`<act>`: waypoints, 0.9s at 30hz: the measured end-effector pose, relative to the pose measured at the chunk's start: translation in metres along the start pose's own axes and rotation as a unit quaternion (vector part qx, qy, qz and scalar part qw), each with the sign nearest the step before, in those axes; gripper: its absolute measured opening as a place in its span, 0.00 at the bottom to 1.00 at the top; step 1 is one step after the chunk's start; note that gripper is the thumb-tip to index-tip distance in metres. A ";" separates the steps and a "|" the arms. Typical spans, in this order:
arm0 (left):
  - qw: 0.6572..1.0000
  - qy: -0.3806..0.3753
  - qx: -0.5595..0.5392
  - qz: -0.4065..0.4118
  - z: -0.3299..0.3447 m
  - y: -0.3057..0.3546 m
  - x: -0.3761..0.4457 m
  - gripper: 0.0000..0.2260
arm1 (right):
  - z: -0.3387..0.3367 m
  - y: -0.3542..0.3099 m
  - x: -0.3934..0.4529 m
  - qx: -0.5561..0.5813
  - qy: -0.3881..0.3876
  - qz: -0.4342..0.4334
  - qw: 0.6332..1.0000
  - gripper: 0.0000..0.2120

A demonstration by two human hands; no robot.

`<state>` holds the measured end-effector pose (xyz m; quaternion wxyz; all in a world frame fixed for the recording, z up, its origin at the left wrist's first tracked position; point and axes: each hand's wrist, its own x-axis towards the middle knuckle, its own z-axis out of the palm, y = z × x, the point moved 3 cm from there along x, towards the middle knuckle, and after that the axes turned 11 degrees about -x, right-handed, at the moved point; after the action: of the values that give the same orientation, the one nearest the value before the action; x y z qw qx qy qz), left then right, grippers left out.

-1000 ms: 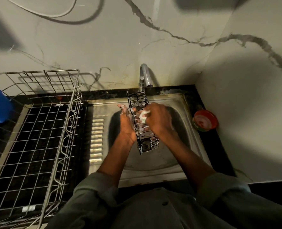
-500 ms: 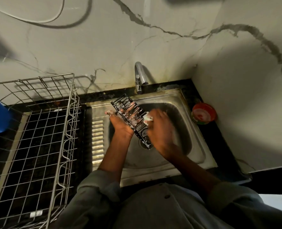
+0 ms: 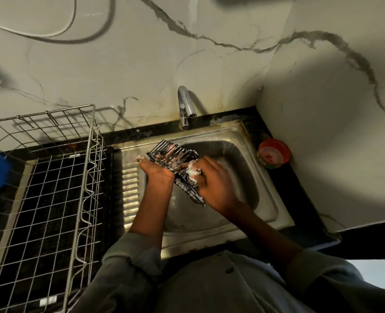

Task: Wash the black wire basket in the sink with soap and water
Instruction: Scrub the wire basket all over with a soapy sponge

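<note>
Only one view is given, taken from a camera worn on the head and aimed steeply downward and forward. The steel sink [image 3: 243, 141] is seen from almost directly above and at close range, a little right of the frame's centre. The faucet [image 3: 185, 105] and marbled wall are placed toward the top, and the wearer's sleeves are cut by the bottom edge. Straight lines are bowed by the wide lens, and the frame edges appear slightly blurred.
</note>
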<state>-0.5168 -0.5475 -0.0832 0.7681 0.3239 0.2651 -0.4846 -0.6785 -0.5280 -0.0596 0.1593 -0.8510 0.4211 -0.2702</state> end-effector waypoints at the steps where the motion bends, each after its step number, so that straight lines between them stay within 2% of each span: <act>1: 1.000 0.000 0.005 -0.004 0.000 0.000 0.001 0.34 | 0.000 0.000 -0.003 -0.021 -0.011 -0.043 0.999 0.11; 3: 1.000 -0.013 0.022 -0.017 0.001 -0.001 0.001 0.36 | 0.003 0.002 -0.011 -0.013 -0.043 -0.096 0.994 0.09; 4: 0.999 -0.028 0.035 -0.021 0.001 -0.002 0.002 0.36 | 0.003 0.004 -0.014 0.024 -0.039 -0.073 0.996 0.08; 6: 0.995 -0.056 0.080 -0.009 -0.001 -0.005 0.002 0.37 | -0.005 0.016 -0.011 0.097 0.020 0.045 0.994 0.06; 8: 0.988 -0.077 0.137 -0.006 -0.004 -0.012 -0.005 0.39 | -0.014 0.032 0.001 0.126 0.072 0.169 0.975 0.06; 11: 0.962 -0.096 0.256 0.001 -0.010 -0.025 -0.023 0.44 | -0.021 0.041 0.028 0.143 0.058 0.242 0.958 0.04; 12: 0.952 -0.100 0.288 0.007 -0.010 -0.028 -0.031 0.45 | -0.020 0.040 0.034 0.179 0.031 0.275 0.944 0.04; 14: 0.937 -0.116 0.329 0.005 -0.009 -0.033 -0.045 0.43 | -0.013 0.038 0.040 0.273 -0.041 0.358 0.892 0.08; 16: 0.928 -0.132 0.349 0.007 -0.009 -0.038 -0.050 0.40 | 0.000 0.040 0.039 0.318 -0.099 0.412 0.848 0.11; 19: 0.908 -0.135 0.395 0.034 -0.013 -0.044 -0.053 0.37 | 0.013 0.049 0.033 0.369 -0.111 0.459 0.800 0.12; 22: 0.854 -0.146 0.490 0.096 -0.008 -0.045 -0.050 0.33 | 0.016 0.060 0.032 0.422 -0.118 0.432 0.788 0.13; 27: 0.730 -0.185 0.623 0.212 0.011 -0.035 -0.043 0.32 | 0.016 0.061 0.038 0.499 -0.099 0.415 0.754 0.12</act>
<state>-0.5644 -0.5426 -0.0531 0.5107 0.6814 -0.3194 -0.4158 -0.6886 -0.5937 -0.0905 0.6988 -0.4144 0.5200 -0.2637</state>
